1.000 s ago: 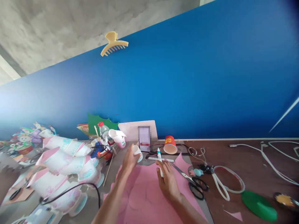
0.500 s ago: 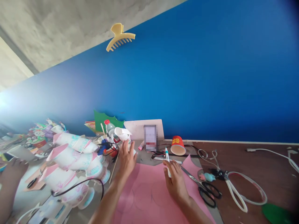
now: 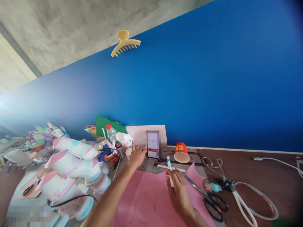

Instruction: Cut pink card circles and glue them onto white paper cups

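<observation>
My right hand [image 3: 177,189] holds a white marker [image 3: 169,163] with a teal band, its banded end pointing up, and rests over a pink sheet [image 3: 144,205]. Faint pencil circles show on that sheet. Beyond the sheet, my left hand [image 3: 136,157] reaches out with fingers apart, just left of a propped phone [image 3: 153,149]. Whether its fingertips touch anything is hidden. A white paper cup [image 3: 128,153] stands beside that hand. Another white pen [image 3: 174,168] lies at the sheet's far edge. Black-handled scissors [image 3: 214,201] lie to the right of my right hand.
Decorated paper-cup pieces [image 3: 68,162] crowd the left side, with another person's arm [image 3: 11,183] beyond them. A red paper cup [image 3: 181,153] lies near the blue wall [image 3: 201,94]. White cables [image 3: 255,208] lie at right. A bottle [image 3: 111,134] stands at back left.
My left hand has moved forward and right, nearer to the phone. My right hand keeps the marker in about the same place. The view has tipped slightly upward.
</observation>
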The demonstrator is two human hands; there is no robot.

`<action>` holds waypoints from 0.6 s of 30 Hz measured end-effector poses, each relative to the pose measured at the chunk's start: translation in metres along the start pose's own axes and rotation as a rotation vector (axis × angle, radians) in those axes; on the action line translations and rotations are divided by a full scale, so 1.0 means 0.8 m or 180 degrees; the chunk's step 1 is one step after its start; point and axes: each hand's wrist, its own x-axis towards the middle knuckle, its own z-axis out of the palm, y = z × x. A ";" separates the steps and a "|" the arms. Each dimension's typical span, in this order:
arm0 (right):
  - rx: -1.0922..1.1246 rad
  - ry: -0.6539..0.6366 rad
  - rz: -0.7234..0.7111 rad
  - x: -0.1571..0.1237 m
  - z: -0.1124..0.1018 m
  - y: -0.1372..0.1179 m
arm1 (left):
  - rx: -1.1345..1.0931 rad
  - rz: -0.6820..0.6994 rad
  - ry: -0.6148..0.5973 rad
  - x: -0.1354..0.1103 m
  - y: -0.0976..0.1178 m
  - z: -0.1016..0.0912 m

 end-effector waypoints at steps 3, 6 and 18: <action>0.0042 -0.0065 0.0016 0.001 -0.001 -0.001 | -0.0013 0.0023 -0.0135 0.002 -0.011 -0.001; 0.0043 -0.0063 0.0044 0.001 -0.001 0.000 | -0.0025 -0.0137 -0.0244 0.005 -0.025 0.001; 0.0142 -0.0184 0.0092 0.000 0.001 0.003 | -0.1275 -0.0741 -0.0227 0.017 -0.033 0.004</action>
